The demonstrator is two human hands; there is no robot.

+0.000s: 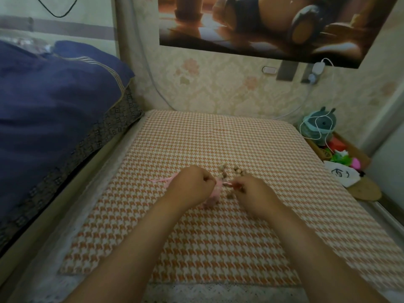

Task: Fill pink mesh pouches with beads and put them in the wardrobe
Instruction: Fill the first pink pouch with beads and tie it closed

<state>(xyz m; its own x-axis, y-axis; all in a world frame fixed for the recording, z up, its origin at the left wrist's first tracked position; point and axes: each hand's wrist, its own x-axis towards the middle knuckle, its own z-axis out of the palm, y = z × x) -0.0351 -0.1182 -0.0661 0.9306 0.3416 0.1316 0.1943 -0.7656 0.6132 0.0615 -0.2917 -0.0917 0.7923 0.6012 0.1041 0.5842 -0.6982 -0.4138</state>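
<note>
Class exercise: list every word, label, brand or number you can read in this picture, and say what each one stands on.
No text can be read.
White bag at the right edge of the checked mat: a dark mark, a drawing or characters, too blurred to tell.
Poster on the wall: a picture only, no lettering visible.

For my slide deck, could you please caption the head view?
Both hands, left hand and right hand, work a pink mesh pouch beside loose beads.

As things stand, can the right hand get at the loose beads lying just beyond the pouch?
Probably yes. The loose beads lie on the checked mat right by the right hand, with nothing over them. But that hand seems busy pinching the pink pouch drawstring, so it would likely have to let go first.
</note>
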